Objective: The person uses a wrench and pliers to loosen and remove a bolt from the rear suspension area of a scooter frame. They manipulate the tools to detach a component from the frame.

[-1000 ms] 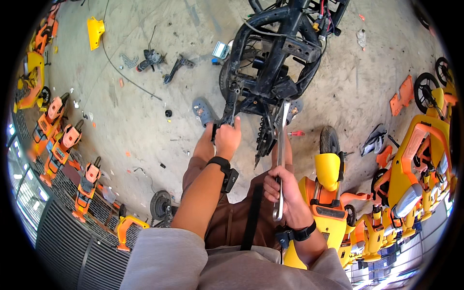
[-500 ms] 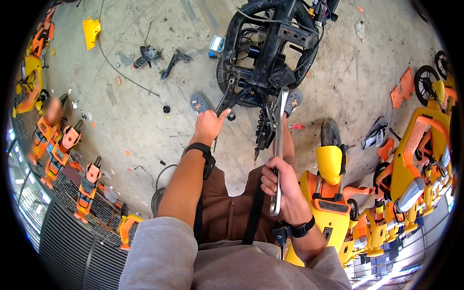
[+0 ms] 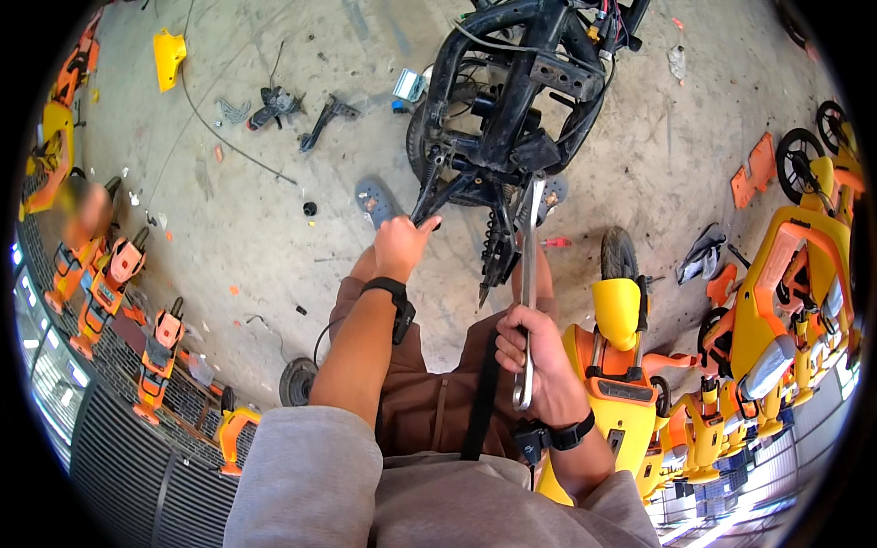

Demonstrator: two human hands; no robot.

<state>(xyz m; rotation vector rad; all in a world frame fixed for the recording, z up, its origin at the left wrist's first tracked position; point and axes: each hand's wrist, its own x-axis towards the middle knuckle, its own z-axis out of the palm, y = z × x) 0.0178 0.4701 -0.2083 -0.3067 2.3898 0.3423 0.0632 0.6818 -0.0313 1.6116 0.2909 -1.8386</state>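
A black metal vehicle frame point(image 3: 498, 119) with a wheel under it stands on the floor in front of me. My right hand point(image 3: 534, 347) grips the lower part of a long silver wrench point(image 3: 528, 265). The wrench points away from me, its far end against the frame's near right side. My left hand point(image 3: 399, 248) is closed, thumb stretched out, around the near end of a dark bar point(image 3: 427, 203) at the frame's left side. Whether that bar is a tool or part of the frame is hidden. Between my hands hangs a shock absorber point(image 3: 495, 247) with a coil spring.
Yellow and orange scooters point(image 3: 786, 292) crowd the right side; one yellow scooter point(image 3: 614, 411) stands close by my right arm. Loose black parts point(image 3: 324, 121), a yellow panel point(image 3: 168, 59), and a red-handled tool point(image 3: 555, 242) lie on the floor. More orange machines point(image 3: 114, 283) line the left.
The view has shifted slightly. My left hand sits a little nearer to me, and a small wheel shows more fully beside my left arm. My right hand keeps its hold on the wrench.
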